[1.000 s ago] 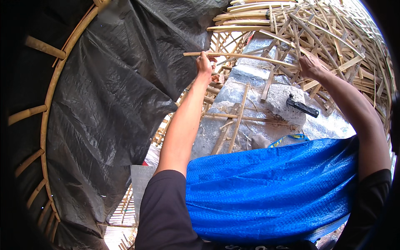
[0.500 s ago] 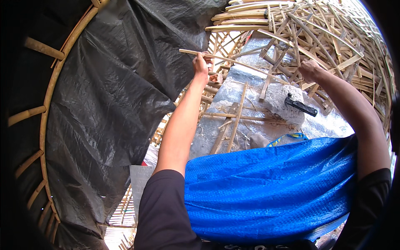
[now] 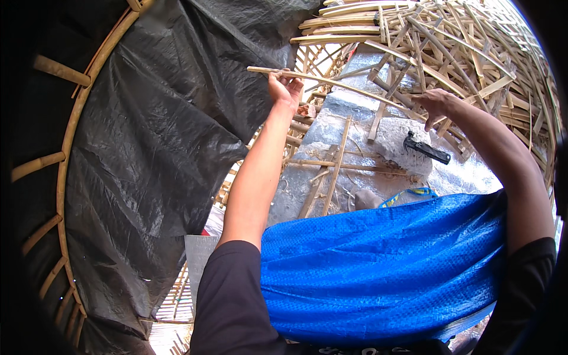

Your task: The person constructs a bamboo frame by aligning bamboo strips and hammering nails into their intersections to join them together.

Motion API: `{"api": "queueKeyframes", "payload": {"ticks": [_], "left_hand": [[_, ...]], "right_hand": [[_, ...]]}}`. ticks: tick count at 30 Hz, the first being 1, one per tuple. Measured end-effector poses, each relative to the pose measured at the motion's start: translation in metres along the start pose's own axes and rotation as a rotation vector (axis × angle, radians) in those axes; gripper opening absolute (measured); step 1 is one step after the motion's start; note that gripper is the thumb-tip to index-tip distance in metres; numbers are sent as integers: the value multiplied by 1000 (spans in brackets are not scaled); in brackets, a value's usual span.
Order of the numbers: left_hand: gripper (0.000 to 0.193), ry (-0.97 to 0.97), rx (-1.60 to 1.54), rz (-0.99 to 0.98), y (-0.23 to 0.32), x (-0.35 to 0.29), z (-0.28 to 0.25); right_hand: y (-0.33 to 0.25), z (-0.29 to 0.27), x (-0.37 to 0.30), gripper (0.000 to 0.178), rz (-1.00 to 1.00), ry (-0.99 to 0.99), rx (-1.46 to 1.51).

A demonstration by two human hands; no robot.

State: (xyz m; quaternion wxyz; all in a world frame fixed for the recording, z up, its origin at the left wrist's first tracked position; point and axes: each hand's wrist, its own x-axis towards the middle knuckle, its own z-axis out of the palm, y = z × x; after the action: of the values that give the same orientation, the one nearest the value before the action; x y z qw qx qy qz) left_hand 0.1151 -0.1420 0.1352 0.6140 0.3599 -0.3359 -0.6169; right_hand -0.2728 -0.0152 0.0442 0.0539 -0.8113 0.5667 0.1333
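Observation:
A long, thin bamboo strip [image 3: 337, 82] runs from the upper middle down to the right. My left hand [image 3: 285, 90] grips it near its left end, between thumb and fingers, palm partly turned up. The strip's other end reaches my right hand [image 3: 436, 105], whose fingers are spread apart; whether they touch the strip I cannot tell. Below the right hand is a rough grey stone block [image 3: 399, 142]. On it lies a black-handled tool [image 3: 427, 148], probably a knife, its blade not visible.
A large heap of bamboo strips [image 3: 467, 53] fills the upper right. Loose sticks [image 3: 337, 168] lie on the silvery sheet [image 3: 325, 133]. Blue tarpaulin [image 3: 378, 266] covers my lap. Black plastic sheeting [image 3: 148, 136] hangs at left beside a curved bamboo frame [image 3: 61, 177].
My right hand has gone from a closed fist to spread fingers, dropping slightly. My left hand has shifted a little left with the bamboo strip, its fingers loosening and palm turning up.

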Motion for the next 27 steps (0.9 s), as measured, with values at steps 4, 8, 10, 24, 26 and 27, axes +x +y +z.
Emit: {"api": "queueKeyframes", "payload": {"ticks": [4,8,10,24,26,27], "left_hand": [[29,-31,35,-80,0,-2,-2],[30,-3,163,-75,0,-5,-6],[30,-11,116,-86,2,-5,-9],[29,-144,60,-62,2,-12,7],[29,-143,76,-54,0,-12,12],[29,-131,65,-48,-1,-13,14]], "right_hand": [[6,9,11,57,-64,-25,110],[2,-4,7,43,-30,-108,166],[-2,-10,2,48,-38,-94,150],[-34,2,22,45,-159,-59,532],[-31,7,24,39,-171,-68,528],[-29,11,22,34,-176,-7,532]]}}
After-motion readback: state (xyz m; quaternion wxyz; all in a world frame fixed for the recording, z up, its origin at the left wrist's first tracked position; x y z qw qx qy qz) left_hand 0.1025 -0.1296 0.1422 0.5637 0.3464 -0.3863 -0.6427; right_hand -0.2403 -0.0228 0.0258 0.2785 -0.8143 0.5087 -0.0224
